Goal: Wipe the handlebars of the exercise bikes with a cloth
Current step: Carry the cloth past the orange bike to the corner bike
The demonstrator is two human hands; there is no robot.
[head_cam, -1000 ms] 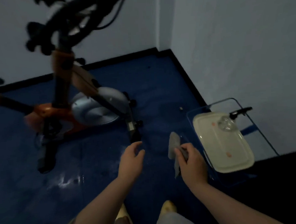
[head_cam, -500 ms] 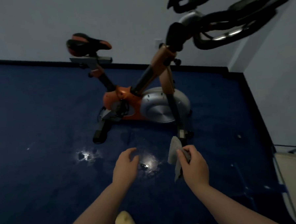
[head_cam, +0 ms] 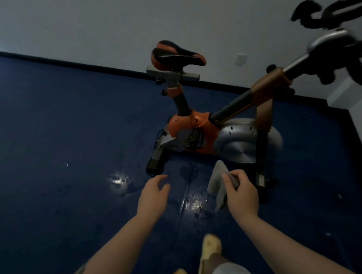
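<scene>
Grey cloth (head_cam: 218, 181) pinched in right hand (head_cam: 240, 193), left hand (head_cam: 152, 196) relaxed, holding nothing.
Approached orange bike (head_cam: 193, 123); judged next: lift cloth toward handlebars (head_cam: 328, 14) at two o'clock, untouched.

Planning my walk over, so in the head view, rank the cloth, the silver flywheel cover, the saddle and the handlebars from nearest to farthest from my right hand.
1. cloth: gripped in the right hand.
2. flywheel cover: just beyond it, low.
3. saddle: up and left.
4. handlebars: top right, by the wall.
</scene>
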